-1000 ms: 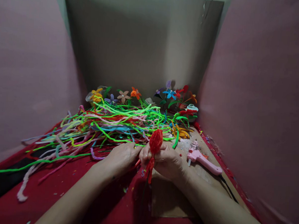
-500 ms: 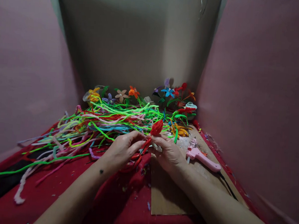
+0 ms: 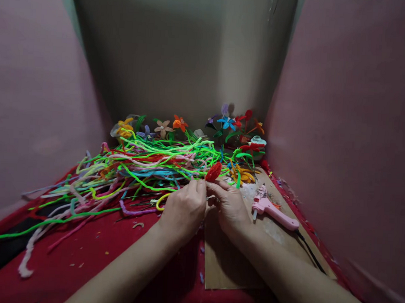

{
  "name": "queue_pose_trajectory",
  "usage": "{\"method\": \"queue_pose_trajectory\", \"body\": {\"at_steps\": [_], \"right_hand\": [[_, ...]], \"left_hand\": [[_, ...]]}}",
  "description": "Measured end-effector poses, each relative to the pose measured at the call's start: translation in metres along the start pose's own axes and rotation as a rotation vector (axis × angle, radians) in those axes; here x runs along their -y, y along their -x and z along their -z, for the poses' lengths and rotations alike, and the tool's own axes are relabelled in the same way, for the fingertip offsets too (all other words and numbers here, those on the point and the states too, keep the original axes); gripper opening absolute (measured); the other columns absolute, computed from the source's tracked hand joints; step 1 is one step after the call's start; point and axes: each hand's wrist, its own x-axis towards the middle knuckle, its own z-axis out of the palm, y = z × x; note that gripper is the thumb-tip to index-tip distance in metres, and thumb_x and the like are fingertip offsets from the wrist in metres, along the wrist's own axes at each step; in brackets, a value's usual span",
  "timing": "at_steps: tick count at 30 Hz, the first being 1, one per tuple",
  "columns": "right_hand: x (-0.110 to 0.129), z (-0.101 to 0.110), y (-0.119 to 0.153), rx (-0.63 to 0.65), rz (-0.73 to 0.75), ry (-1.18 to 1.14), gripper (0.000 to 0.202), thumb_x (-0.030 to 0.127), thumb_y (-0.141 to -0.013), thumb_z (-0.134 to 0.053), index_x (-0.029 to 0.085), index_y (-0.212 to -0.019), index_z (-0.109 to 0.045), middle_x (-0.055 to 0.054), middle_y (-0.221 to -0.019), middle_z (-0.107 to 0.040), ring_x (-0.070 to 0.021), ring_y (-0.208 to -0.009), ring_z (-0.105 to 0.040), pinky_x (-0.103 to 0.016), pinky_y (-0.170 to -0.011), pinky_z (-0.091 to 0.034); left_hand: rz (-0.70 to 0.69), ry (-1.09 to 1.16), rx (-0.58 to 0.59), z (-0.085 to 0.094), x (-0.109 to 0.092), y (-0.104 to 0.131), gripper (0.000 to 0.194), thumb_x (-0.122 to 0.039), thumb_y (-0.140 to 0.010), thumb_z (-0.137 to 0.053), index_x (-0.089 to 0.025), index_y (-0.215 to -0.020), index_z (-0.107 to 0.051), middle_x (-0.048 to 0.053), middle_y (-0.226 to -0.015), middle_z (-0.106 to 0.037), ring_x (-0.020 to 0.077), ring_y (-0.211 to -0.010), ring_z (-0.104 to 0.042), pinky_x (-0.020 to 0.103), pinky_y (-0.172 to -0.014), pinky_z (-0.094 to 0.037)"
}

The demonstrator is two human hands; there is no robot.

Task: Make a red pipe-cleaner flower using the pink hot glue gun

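Note:
A red pipe-cleaner flower bud [image 3: 214, 171] stands upright and tilted to the right above my hands. The fingertips of my right hand [image 3: 229, 207] are pinched at its base. My left hand [image 3: 185, 210] is closed with knuckles up, pressed against the right fingertips just below the bud. It covers the red strands under the bud, so its own fingertips are hidden. Behind both hands lies a large tangled heap of pipe cleaners [image 3: 161, 160] in green, pink, blue, red and white.
On a brown board [image 3: 232, 270] at right rests a pink glue gun [image 3: 274, 212] with a black cord. Yellow-orange petals [image 3: 244, 175] lie behind it. Finished pipe-cleaner flowers [image 3: 227, 122] line the back wall. Scraps dot the red cloth [image 3: 91, 254]. Pink walls rise on both sides.
My left hand has moved right and turned over, closing in beside the right fingers. The red strands below the bud are now covered, and a yellow loop shows left of the hand.

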Motion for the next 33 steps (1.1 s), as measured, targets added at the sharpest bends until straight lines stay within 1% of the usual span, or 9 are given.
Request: {"method": "queue_pose_trajectory", "body": {"at_steps": [4,8,11,16,18,24,26,28,33], "right_hand": [[0.004,0.000,0.000,0.023,0.030,0.063,0.016,0.030,-0.064,-0.070,0.014,-0.067,-0.069,0.002,-0.063,-0.058,-0.0071,-0.052,-0.037,-0.023,-0.048,-0.024],[0.007,0.000,0.000,0.120,0.052,0.069,0.013,0.026,-0.065,-0.069,0.015,-0.071,-0.071,0.001,-0.065,-0.057,-0.0068,-0.053,-0.035,-0.023,-0.049,-0.024],[0.006,0.001,0.000,0.149,0.082,0.064,0.015,0.024,-0.067,-0.068,0.016,-0.078,-0.072,0.000,-0.074,-0.060,-0.0075,-0.058,-0.037,-0.022,-0.051,-0.026],[0.002,0.001,-0.001,0.156,0.046,-0.015,0.012,0.024,-0.069,-0.068,0.017,-0.077,-0.072,0.003,-0.064,-0.054,-0.0057,-0.053,-0.031,-0.021,-0.050,-0.024],[0.002,0.000,-0.002,0.169,0.008,-0.074,0.010,0.023,-0.067,-0.070,0.017,-0.075,-0.071,0.002,-0.064,-0.055,-0.0061,-0.054,-0.035,-0.021,-0.051,-0.027],[0.006,0.002,-0.004,0.259,-0.151,-0.204,0.018,0.026,-0.059,-0.075,0.016,-0.074,-0.070,0.000,-0.066,-0.061,-0.0097,-0.060,-0.051,-0.023,-0.059,-0.039],[0.006,0.003,-0.004,0.233,-0.186,-0.209,0.019,0.025,-0.058,-0.076,0.016,-0.074,-0.070,0.000,-0.065,-0.061,-0.0096,-0.059,-0.051,-0.023,-0.058,-0.039],[0.006,0.002,-0.004,0.178,-0.199,-0.216,0.017,0.023,-0.057,-0.076,0.017,-0.071,-0.070,0.001,-0.065,-0.062,-0.0095,-0.059,-0.051,-0.022,-0.055,-0.037],[0.005,-0.001,-0.001,0.071,-0.172,-0.225,0.014,0.018,-0.055,-0.074,0.017,-0.069,-0.071,0.001,-0.067,-0.064,-0.0103,-0.062,-0.051,-0.022,-0.057,-0.037]], "left_hand": [[-0.024,0.147,-0.028,0.000,0.012,-0.005,0.018,-0.010,-0.083,-0.035,-0.015,-0.080,-0.053,0.005,-0.071,-0.057,0.0166,-0.062,-0.054,0.026,-0.055,-0.037],[0.065,0.508,-0.090,0.000,0.021,-0.007,0.019,-0.020,-0.086,-0.038,-0.016,-0.075,-0.053,0.000,-0.063,-0.053,0.0114,-0.056,-0.048,0.023,-0.056,-0.035],[0.172,0.827,-0.060,0.003,0.022,-0.008,0.016,-0.024,-0.083,-0.045,-0.017,-0.074,-0.056,-0.002,-0.061,-0.051,0.0094,-0.056,-0.046,0.021,-0.055,-0.035],[0.419,1.439,0.114,0.009,0.020,-0.010,0.012,-0.026,-0.076,-0.056,-0.015,-0.072,-0.057,-0.006,-0.054,-0.043,0.0040,-0.042,-0.032,0.017,-0.040,-0.024],[0.498,1.662,0.196,0.009,0.019,-0.010,0.013,-0.027,-0.074,-0.060,-0.015,-0.073,-0.055,-0.008,-0.050,-0.040,0.0021,-0.037,-0.025,0.016,-0.037,-0.018],[0.431,2.099,0.483,-0.001,0.026,-0.009,0.017,-0.030,-0.077,-0.059,-0.015,-0.072,-0.051,-0.009,-0.046,-0.036,-0.0004,-0.033,-0.011,0.014,-0.032,-0.014],[0.404,2.077,0.551,-0.003,0.028,-0.008,0.018,-0.032,-0.079,-0.056,-0.016,-0.074,-0.050,-0.010,-0.048,-0.035,-0.0001,-0.034,-0.010,0.014,-0.032,-0.014],[0.394,1.889,0.478,-0.004,0.026,-0.008,0.021,-0.035,-0.081,-0.052,-0.016,-0.072,-0.048,-0.008,-0.051,-0.037,0.0011,-0.035,-0.016,0.015,-0.034,-0.017],[0.193,0.908,-0.066,-0.013,0.015,0.000,0.016,-0.031,-0.081,-0.050,-0.016,-0.076,-0.054,0.001,-0.068,-0.053,0.0111,-0.059,-0.048,0.023,-0.055,-0.037]]}}
